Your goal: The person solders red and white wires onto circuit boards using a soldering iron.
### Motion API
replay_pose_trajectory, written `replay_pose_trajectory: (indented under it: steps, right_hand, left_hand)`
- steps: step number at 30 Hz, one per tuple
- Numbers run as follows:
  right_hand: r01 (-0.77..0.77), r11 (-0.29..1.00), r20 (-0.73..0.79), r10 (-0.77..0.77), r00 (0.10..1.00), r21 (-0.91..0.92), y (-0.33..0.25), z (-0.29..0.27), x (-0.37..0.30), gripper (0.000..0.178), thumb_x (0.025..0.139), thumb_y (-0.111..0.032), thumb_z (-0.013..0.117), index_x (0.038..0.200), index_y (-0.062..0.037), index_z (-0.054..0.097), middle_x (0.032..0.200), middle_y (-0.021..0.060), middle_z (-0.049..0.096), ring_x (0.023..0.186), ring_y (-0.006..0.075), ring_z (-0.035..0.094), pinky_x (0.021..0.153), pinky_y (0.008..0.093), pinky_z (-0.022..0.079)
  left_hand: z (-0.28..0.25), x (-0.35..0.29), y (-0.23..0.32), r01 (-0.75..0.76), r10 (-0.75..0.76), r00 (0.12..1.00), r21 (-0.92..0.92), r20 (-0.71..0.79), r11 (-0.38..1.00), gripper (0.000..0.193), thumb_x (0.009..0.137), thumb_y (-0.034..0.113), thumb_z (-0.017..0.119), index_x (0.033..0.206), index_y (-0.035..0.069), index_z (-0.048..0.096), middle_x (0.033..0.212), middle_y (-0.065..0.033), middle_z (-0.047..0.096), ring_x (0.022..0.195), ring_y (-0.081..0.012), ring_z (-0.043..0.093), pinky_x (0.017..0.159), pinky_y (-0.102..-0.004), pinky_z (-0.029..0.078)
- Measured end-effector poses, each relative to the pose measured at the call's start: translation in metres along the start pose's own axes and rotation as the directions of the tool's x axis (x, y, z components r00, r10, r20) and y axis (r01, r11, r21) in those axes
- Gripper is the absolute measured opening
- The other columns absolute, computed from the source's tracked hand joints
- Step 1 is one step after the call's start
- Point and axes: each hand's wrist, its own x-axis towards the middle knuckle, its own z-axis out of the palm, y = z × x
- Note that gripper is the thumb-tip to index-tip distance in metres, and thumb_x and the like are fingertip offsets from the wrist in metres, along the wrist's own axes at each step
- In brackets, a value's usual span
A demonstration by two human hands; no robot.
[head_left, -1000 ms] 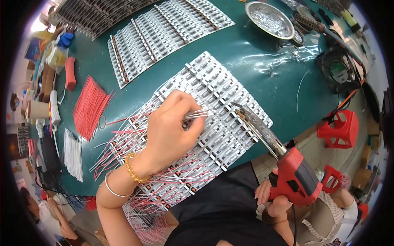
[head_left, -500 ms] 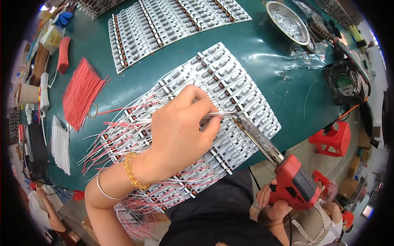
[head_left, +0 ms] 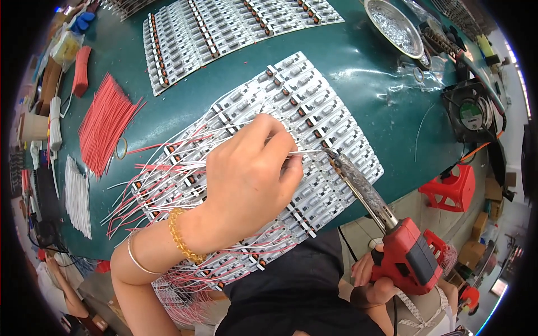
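My left hand (head_left: 246,173) is in the middle, pinching a thin white wire (head_left: 307,151) between thumb and forefinger. It hovers over a panel of small white circuit boards (head_left: 330,126). The wire's free end points right, close to the dark tip of a red soldering gun (head_left: 409,255); whether they touch I cannot tell. My right hand (head_left: 372,280) is wrapped round the gun's handle at the lower right. Many red and white wires (head_left: 168,173) trail off the left part of the panel, partly hidden under my left hand and wrist.
A second board panel (head_left: 235,33) lies at the far side. Bundles of red wires (head_left: 106,126) and white wires (head_left: 77,199) rest on the left. A metal bowl (head_left: 367,7) stands far right, near a black fan (head_left: 471,115). A red stool (head_left: 451,187) is beyond the table edge.
The soldering gun has moved slightly right and down, its tip shifting a little along the boards. My left hand keeps its pinch on the wire, and the table scene shifts slightly left.
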Motion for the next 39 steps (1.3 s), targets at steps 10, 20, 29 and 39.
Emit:
replay_pose_trajectory:
  steps: [10,20,29,39]
  right_hand:
    - [-0.243,0.965,0.237,0.26,0.936,-0.098,0.001,-0.015,0.017,0.046,0.064,-0.011,0.081,0.102,-0.0013,0.058,0.097,0.0059,0.062,0.085,0.0147,0.062,0.071,0.0279,0.051]
    - [0.586,0.81,-0.169,-0.582,0.795,-0.031,0.038,-0.035,0.101,0.052,0.066,-0.002,0.069,0.112,0.0056,0.046,0.087,0.0157,0.062,0.073,0.0292,0.065,0.062,0.03,0.049]
    - [0.661,0.75,-0.254,-0.644,0.722,-0.022,0.071,-0.039,0.104,0.052,0.063,0.004,0.063,0.111,0.0014,0.044,0.079,0.0142,0.063,0.07,0.0304,0.063,0.06,0.0298,0.048]
    - [0.636,0.768,-0.23,-0.607,0.761,0.076,0.067,-0.013,0.094,0.051,0.062,0.003,0.064,0.108,0.0002,0.041,0.079,0.0157,0.063,0.073,0.0323,0.063,0.062,0.0316,0.047]
  left_hand:
    - [0.0,0.006,-0.005,-0.019,0.016,0.998,0.05,0.057,0.999,0.009,0.072,0.0,0.066,0.076,0.001,0.058,0.081,-0.0109,0.055,0.066,-0.0239,0.056,0.055,-0.0312,0.045]
    - [0.046,0.035,0.01,0.111,-0.138,0.977,0.159,0.165,0.981,0.02,0.08,0.011,0.065,0.09,-0.006,0.06,0.079,-0.0127,0.058,0.073,-0.0213,0.052,0.068,-0.033,0.044]
    - [0.068,0.022,-0.045,-0.057,0.045,0.978,0.052,0.203,0.997,0.019,0.083,0.013,0.062,0.083,-0.006,0.057,0.071,-0.0126,0.054,0.063,-0.0231,0.048,0.06,-0.0334,0.042]
    - [0.056,0.023,0.003,-0.103,0.084,0.981,0.102,0.174,0.989,0.021,0.09,0.012,0.051,0.087,-0.006,0.062,0.078,-0.0184,0.062,0.068,-0.0277,0.057,0.066,-0.0368,0.047]
